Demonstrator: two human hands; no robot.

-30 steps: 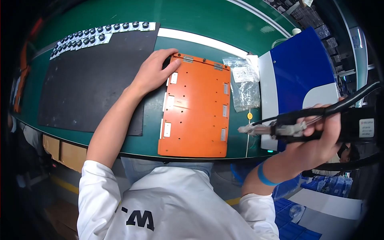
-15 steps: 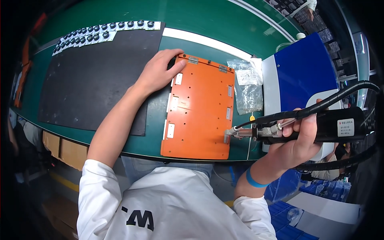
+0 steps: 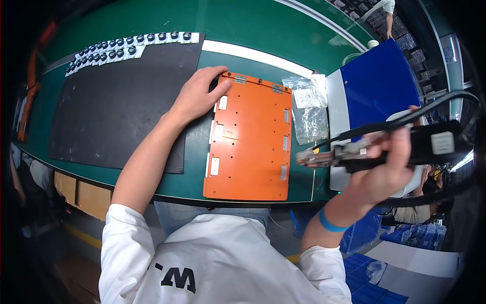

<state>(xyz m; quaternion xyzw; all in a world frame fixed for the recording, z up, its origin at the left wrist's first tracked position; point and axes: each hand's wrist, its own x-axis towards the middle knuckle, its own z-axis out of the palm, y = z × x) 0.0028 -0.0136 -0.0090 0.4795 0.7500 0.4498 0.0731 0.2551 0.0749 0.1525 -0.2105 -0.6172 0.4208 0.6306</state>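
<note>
My left hand grips the far left corner of an orange hinged fixture plate, thumb on the top face and fingers over the far edge. The plate lies flat on the green table, with small holes, two metal hinges at its far edge and pale strips along both sides. My right hand is wrapped around a black powered screwdriver with a metal nose and a black hose. The screwdriver points left, its nose off the plate's right edge and apart from it. Motion blurs this hand and tool.
A dark mat bears rows of small boards with round black parts. A clear plastic bag lies right of the plate, beside a blue and white machine. Another person's arm shows at the far right.
My right hand has lifted the screwdriver off the plate's lower right strip and drawn it right and slightly away. My left hand stays on the plate's corner.
</note>
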